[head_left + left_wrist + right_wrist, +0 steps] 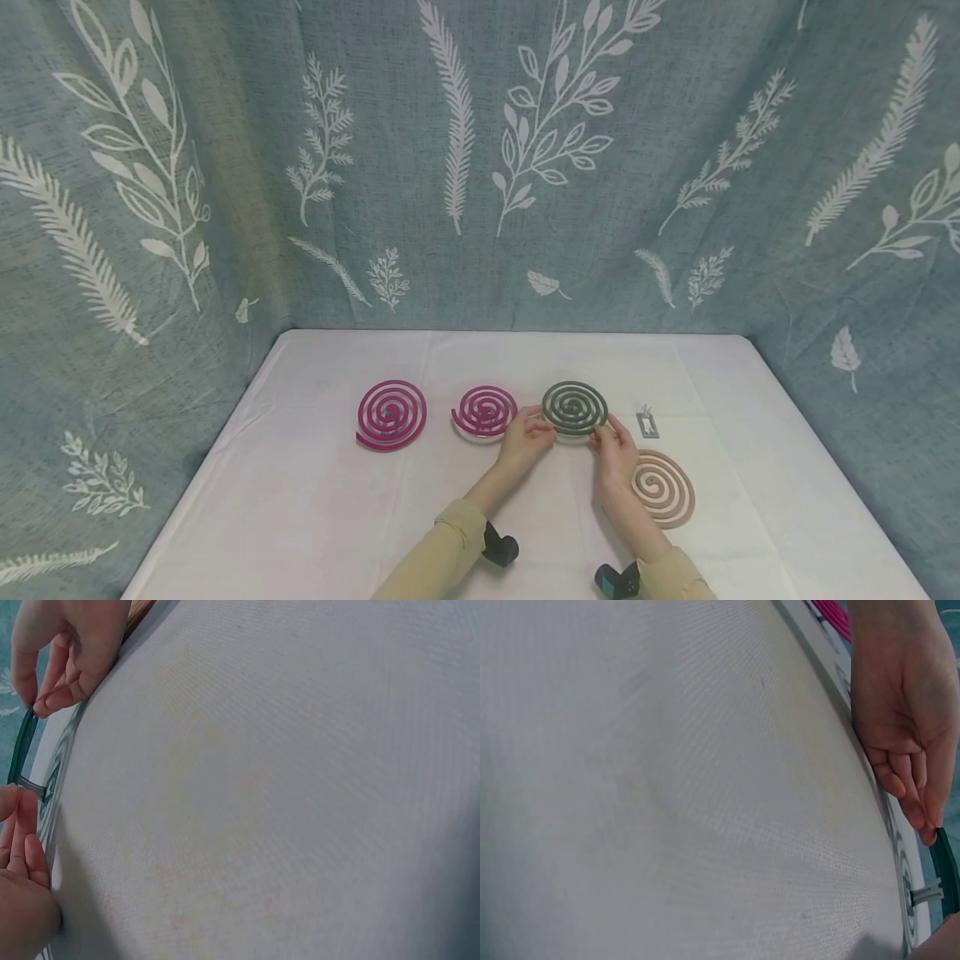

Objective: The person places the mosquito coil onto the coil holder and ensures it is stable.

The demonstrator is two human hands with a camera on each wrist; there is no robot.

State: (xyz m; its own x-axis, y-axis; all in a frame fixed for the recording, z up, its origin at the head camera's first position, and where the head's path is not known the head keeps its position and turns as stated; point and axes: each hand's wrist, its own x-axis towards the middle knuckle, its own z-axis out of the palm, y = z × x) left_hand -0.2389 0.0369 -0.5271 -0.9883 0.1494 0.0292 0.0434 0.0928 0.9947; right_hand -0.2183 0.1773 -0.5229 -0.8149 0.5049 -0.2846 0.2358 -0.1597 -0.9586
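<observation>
A dark green mosquito coil (574, 408) is held level above the white table between both hands. My left hand (525, 437) pinches its left rim, and my right hand (617, 458) pinches the right rim. The left wrist view shows the coil (22, 746) edge-on, with a thin metal stand (34, 787) under it. The same stand (928, 891) appears in the right wrist view, reaching toward a ringed shadow on the table. A magenta mosquito coil (486, 410) lies just left of my left hand. Beside my right forearm is a tan mosquito coil (666, 490), partly covered by it.
Farther left lies another magenta coil (392, 415). A small flat metal coil stand (647, 422) rests to the right of my right hand. The white table (300, 500) is bordered behind and at the sides by a blue-green curtain (465, 275) with leaf prints.
</observation>
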